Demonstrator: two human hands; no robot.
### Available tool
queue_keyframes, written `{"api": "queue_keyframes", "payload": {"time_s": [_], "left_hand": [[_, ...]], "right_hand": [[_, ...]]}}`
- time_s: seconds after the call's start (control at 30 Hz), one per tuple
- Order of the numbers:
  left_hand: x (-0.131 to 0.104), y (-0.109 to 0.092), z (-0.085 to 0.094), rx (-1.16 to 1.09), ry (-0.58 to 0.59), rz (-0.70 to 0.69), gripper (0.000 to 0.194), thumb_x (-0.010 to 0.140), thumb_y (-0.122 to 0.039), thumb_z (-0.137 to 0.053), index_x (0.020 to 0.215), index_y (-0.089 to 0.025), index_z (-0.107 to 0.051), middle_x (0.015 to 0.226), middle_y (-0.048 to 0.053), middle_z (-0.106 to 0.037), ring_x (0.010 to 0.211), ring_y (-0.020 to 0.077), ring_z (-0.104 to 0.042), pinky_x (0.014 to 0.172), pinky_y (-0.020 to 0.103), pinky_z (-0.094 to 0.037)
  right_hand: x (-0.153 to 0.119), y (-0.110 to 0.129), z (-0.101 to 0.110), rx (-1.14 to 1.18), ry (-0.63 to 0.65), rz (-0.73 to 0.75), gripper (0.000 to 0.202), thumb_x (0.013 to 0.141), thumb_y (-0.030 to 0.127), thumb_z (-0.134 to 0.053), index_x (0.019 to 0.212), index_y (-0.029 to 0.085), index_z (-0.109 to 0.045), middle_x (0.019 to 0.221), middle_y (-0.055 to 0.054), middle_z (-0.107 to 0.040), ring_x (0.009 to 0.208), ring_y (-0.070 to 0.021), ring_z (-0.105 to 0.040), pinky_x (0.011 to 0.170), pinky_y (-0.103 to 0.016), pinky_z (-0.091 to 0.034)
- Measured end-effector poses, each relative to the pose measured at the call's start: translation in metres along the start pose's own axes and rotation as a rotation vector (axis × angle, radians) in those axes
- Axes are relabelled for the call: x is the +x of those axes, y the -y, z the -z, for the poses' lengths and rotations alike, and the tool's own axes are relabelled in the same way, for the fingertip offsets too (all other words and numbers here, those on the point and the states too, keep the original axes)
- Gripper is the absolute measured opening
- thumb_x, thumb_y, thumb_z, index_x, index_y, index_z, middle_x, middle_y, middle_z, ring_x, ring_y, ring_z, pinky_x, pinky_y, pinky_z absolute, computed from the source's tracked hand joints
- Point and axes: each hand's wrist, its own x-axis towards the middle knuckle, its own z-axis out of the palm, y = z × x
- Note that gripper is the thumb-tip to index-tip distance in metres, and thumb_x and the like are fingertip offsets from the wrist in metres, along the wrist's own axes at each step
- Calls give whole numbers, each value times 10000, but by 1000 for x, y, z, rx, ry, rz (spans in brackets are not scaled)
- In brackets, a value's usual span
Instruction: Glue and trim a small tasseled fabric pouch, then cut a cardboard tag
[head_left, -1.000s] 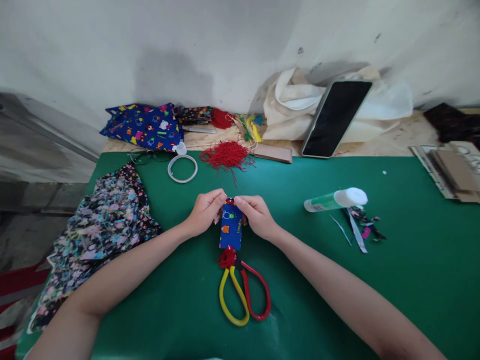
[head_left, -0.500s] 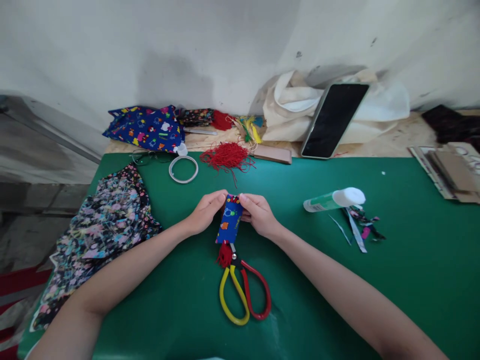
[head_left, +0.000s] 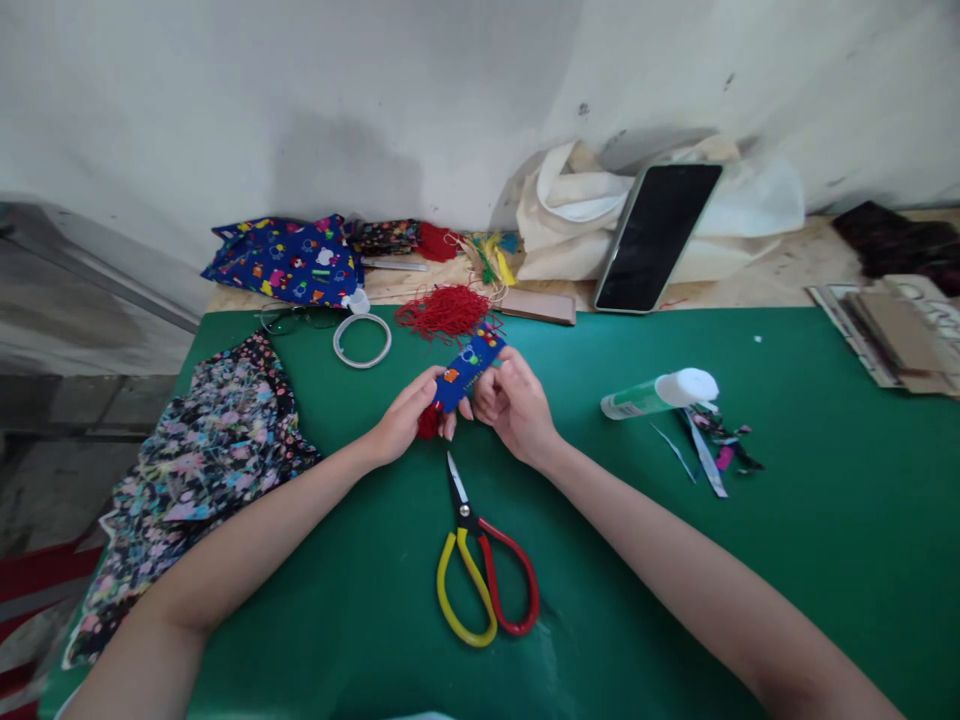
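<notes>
A blue patterned fabric strip point(head_left: 469, 372) is tilted up to the right between my hands. A red tassel point(head_left: 429, 422) hangs at its lower left end. My left hand point(head_left: 411, 415) is closed on that lower end, with fingertips showing beneath the strip. My right hand point(head_left: 517, 405) has curled fingers and touches the strip's right side near the upper end. Scissors point(head_left: 466, 512) with one yellow and one red handle lie just below the hands, blades pointing up. Behind the strip lies a pile of red thread point(head_left: 446, 311).
Floral fabric point(head_left: 206, 450) covers the left side. A tape ring point(head_left: 362, 341) and glasses point(head_left: 289, 318) lie behind it. A glue stick point(head_left: 652, 395) and fabric scraps point(head_left: 724, 450) are at right. A phone point(head_left: 660, 238) leans on a cream bag point(head_left: 562, 230); cardboard point(head_left: 900, 335) lies far right.
The fabric strip has swung from nearly upright to a rightward slant and moved up off the scissors, uncovering their blades. My left hand has shifted from its top end to the tassel end.
</notes>
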Motion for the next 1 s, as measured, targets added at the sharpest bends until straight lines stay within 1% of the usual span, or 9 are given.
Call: {"api": "queue_keyframes", "payload": {"time_s": [0.13, 0.27, 0.33, 0.43, 0.5, 0.6, 0.73, 0.83, 1.0], "left_hand": [[-2, -1, -1, 49, -59, -61, 508, 891, -673, -533, 1105, -214, -494, 797, -15, -579, 545, 92, -498, 524, 230, -420], [-6, -2, -5, 452, -87, -212, 587, 952, -649, -428, 1386, -256, -457, 1053, 59, -531, 887, 171, -530, 803, 307, -494], [-9, -2, -7, 672, -58, -255, 630, 975, -622, -387, 1501, -275, -378, 1149, 88, -467, 1071, 223, -474, 973, 382, -459], [-11, 1, -9, 788, -4, -279, 642, 993, -576, -373, 1559, -283, -299, 1122, 79, -419, 1092, 231, -443, 1013, 411, -441], [-10, 2, -7, 800, -65, -309, 619, 990, -555, -402, 1539, -276, -338, 1132, 75, -417, 1077, 220, -458, 1017, 403, -436], [-9, 2, -3, 732, -281, -345, 528, 962, -552, -483, 1398, -255, -505, 1170, 74, -432, 1038, 198, -502, 970, 362, -449], [-7, 0, 0, 463, -309, -243, 461, 914, -618, -532, 1023, -189, -664, 913, 28, -550, 826, 157, -526, 778, 282, -457], [-7, 0, -1, 398, -320, -164, 457, 872, -615, -600, 854, -166, -678, 680, -13, -532, 628, 116, -446, 594, 238, -395], [-4, 3, 1, 308, -381, -172, 406, 819, -570, -690, 918, -175, -693, 771, 0, -644, 668, 115, -526, 601, 222, -440]], "right_hand": [[-2, -3, -1, -123, 57, 27, 480, 708, 507, -836, 985, 218, -572, 747, 52, -490, 644, -88, -487, 600, -219, -425], [-7, -5, 2, -433, 137, 160, 489, 834, 606, -672, 1124, 217, -610, 1059, -63, -580, 931, -182, -573, 860, -329, -503], [-10, -6, 4, -538, 166, 206, 519, 891, 641, -564, 1191, 220, -616, 1214, -107, -594, 1151, -248, -554, 1053, -425, -442], [-9, -8, 4, -517, 142, 174, 497, 914, 644, -524, 1137, 222, -660, 1278, -104, -621, 1288, -259, -501, 1182, -453, -320], [-7, -10, 5, -422, 78, 117, 495, 914, 653, -515, 1082, 213, -665, 1201, -91, -655, 1184, -229, -563, 1119, -406, -401], [-3, -12, 6, -325, 56, 51, 527, 920, 680, -455, 975, 190, -642, 958, -60, -673, 876, -177, -611, 846, -321, -531], [-4, -5, 8, -330, 184, -30, 515, 855, 664, -564, 713, 169, -574, 626, 13, -523, 565, -106, -438, 537, -238, -406], [-7, 2, 8, -352, 284, -69, 527, 808, 635, -641, 603, 168, -511, 546, 40, -440, 520, -78, -350, 486, -222, -313], [-4, 2, 6, -344, 338, -34, 547, 837, 672, -595, 651, 161, -537, 583, 21, -512, 546, -87, -428, 520, -218, -371]]}}
